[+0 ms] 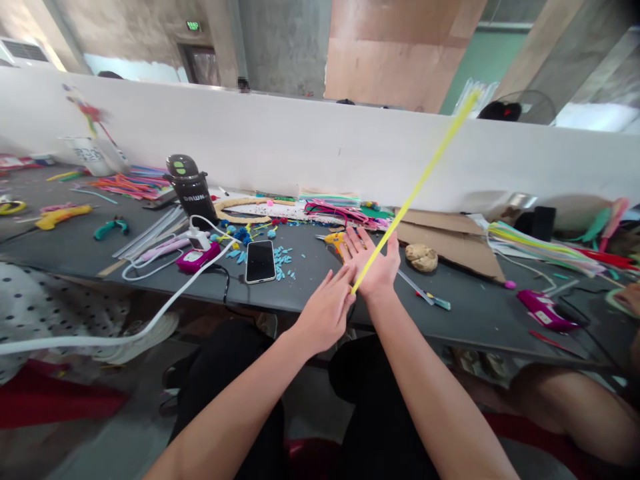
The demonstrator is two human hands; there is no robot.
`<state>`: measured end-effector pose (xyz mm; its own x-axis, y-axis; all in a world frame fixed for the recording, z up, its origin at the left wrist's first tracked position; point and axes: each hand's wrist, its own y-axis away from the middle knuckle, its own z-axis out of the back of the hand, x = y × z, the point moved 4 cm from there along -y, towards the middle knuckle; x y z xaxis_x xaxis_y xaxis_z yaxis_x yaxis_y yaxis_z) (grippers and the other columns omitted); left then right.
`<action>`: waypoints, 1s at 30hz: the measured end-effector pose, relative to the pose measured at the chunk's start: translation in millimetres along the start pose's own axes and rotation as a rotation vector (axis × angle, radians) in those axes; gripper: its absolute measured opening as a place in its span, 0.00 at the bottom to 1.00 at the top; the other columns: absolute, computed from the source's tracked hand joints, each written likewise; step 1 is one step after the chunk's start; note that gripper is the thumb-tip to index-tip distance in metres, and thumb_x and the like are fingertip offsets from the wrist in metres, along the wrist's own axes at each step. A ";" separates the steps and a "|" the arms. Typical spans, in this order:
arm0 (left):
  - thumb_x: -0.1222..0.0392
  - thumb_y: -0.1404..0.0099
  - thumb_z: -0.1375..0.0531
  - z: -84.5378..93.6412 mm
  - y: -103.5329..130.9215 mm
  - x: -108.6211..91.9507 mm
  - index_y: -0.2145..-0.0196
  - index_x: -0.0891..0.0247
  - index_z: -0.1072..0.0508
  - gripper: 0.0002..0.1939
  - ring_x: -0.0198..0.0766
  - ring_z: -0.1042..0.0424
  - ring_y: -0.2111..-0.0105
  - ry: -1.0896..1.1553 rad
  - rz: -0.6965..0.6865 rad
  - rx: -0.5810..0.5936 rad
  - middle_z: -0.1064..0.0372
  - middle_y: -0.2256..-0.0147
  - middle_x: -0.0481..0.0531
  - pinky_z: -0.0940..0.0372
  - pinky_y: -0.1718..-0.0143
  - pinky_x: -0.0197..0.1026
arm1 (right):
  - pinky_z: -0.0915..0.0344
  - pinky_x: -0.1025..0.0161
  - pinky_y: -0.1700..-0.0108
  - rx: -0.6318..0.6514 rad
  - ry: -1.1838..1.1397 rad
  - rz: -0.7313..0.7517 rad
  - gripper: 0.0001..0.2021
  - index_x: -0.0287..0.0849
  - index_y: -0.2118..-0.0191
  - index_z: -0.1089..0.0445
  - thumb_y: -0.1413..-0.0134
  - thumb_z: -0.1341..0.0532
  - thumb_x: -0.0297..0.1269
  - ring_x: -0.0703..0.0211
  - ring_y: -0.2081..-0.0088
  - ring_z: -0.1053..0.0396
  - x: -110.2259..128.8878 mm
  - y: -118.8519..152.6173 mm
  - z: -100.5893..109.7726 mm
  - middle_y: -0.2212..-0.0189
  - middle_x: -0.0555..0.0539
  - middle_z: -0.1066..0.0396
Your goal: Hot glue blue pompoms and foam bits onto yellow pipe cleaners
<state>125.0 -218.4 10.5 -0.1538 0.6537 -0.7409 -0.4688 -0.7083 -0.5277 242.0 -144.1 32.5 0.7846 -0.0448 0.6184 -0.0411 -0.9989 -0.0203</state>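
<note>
A long yellow pipe cleaner (417,187), blurred toward its top, slants up and right from between my hands. My left hand (325,310) holds its lower end against the heel of my right palm, with the fingers laid forward over that palm. My right hand (375,263) is turned palm up, its fingers spread and the stem crossing in front of it. Just behind the fingertips lies a yellow-orange glue gun (336,239), partly hidden. A tan, lumpy ball (421,257) sits on the table right of my right hand.
A phone (261,261) lies beside blue scraps (284,263). Further left stand a black bottle (190,190) and a purple power strip (199,257) with a white cable. Cardboard (450,243), pipe cleaners (545,248) and another purple strip (545,311) are at right. People sit on both sides.
</note>
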 end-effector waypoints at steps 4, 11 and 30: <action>0.55 0.31 0.46 34.3 -8.7 22.8 0.61 0.59 0.31 0.07 0.48 0.54 0.32 0.021 0.132 -0.256 0.43 0.36 0.58 0.69 0.32 0.54 | 0.43 0.47 0.36 0.200 -0.023 -0.083 0.34 0.42 0.48 0.34 0.45 0.51 0.67 0.49 0.36 0.41 -6.8 16.4 -17.5 0.39 0.40 0.36; 0.53 0.35 0.40 74.0 -10.0 33.0 0.71 0.62 0.34 0.12 0.47 0.38 0.41 0.699 0.270 -0.496 0.31 0.46 0.57 0.44 0.41 0.48 | 0.47 0.45 0.34 0.404 -0.081 -0.202 0.32 0.43 0.49 0.33 0.41 0.53 0.65 0.47 0.39 0.37 -12.1 31.9 -36.9 0.42 0.40 0.32; 0.62 0.34 0.41 78.9 -8.7 31.2 0.69 0.65 0.34 0.06 0.46 0.30 0.45 1.149 0.360 -0.483 0.29 0.47 0.64 0.40 0.41 0.47 | 0.41 0.49 0.37 0.538 0.815 0.240 0.31 0.49 0.33 0.50 0.38 0.44 0.51 0.49 0.38 0.38 -32.3 36.5 -33.7 0.34 0.40 0.48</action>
<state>55.7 -170.9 24.8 0.7375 -0.0230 -0.6750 -0.1612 -0.9765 -0.1428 194.3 -178.8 38.3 0.1208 -0.4263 0.8965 0.3004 -0.8450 -0.4424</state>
